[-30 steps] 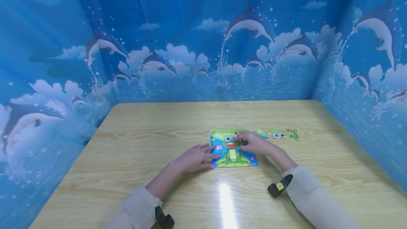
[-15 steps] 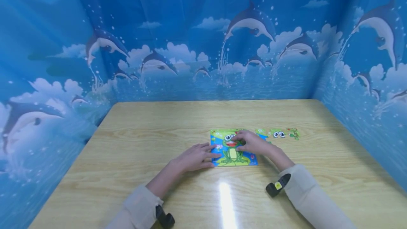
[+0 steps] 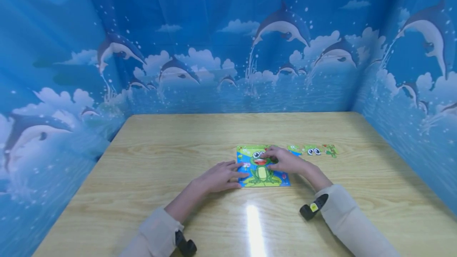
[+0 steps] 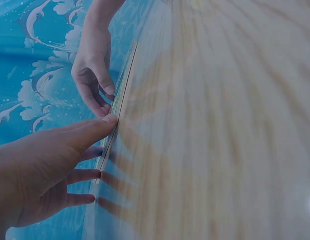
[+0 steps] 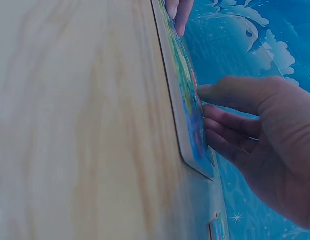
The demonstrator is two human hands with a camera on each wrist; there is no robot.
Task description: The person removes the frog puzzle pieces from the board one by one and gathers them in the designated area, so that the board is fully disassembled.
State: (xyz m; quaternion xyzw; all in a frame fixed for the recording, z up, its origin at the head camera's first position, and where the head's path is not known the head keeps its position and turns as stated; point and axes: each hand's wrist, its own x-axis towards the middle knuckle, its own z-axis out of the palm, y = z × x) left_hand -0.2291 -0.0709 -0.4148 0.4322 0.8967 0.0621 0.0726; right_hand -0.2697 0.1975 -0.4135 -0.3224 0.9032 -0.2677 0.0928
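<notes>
A frog jigsaw puzzle board (image 3: 262, 179) lies flat on the table in the head view, its green frog on blue largely visible. My left hand (image 3: 219, 177) rests with spread, fairly straight fingers on the board's left edge. From the upper right, my right hand (image 3: 285, 160) reaches over the frog's face with bent fingers. In the right wrist view, that hand's thumb and fingertips are at a slightly raised, pink-edged puzzle piece (image 5: 194, 79) on the board; the right hand covers most of that piece in the head view.
Right of the board lie loose puzzle pieces: a green and blue one (image 3: 294, 150) partly behind my right hand, one with frog eyes (image 3: 313, 151), and a small green one (image 3: 331, 151). A blue dolphin-print curtain (image 3: 200, 90) surrounds the wooden table (image 3: 160, 146).
The right hand's fingers shift only slightly over the frog's face. The left hand, the board and the loose pieces stay put.
</notes>
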